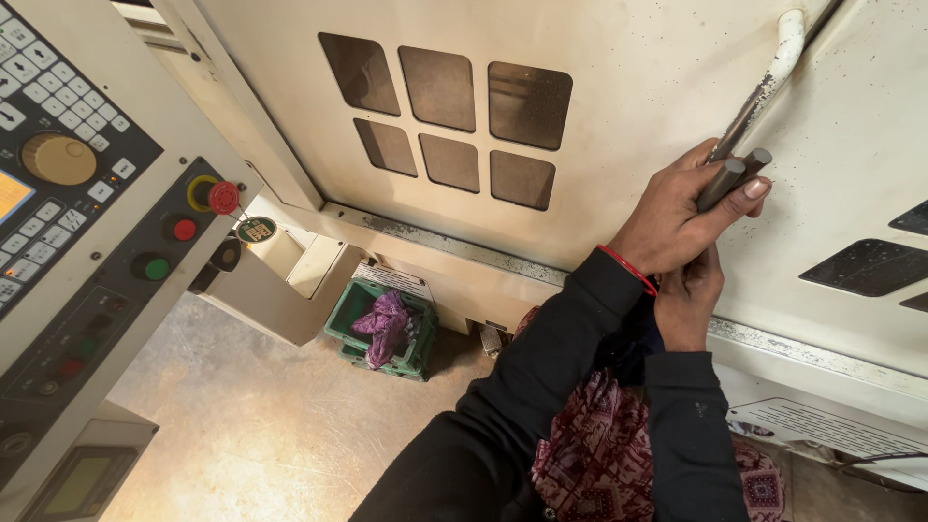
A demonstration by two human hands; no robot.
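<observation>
My left hand (677,217), with a red thread at the wrist, grips two short grey metal rods (732,174) and presses against the worn bar handle (773,77) of a cream machine door (619,87). Whether its fingers also wrap the handle is hidden. My right hand (688,298) sits just below, tucked against the left wrist with curled fingers. What it holds is hidden. Both arms wear black sleeves.
A control panel (68,184) at left carries keys, a knob, a red stop button (222,197) and red and green buttons. The door has dark window panes (449,101). On the floor stands a green crate (379,329) with a purple cloth.
</observation>
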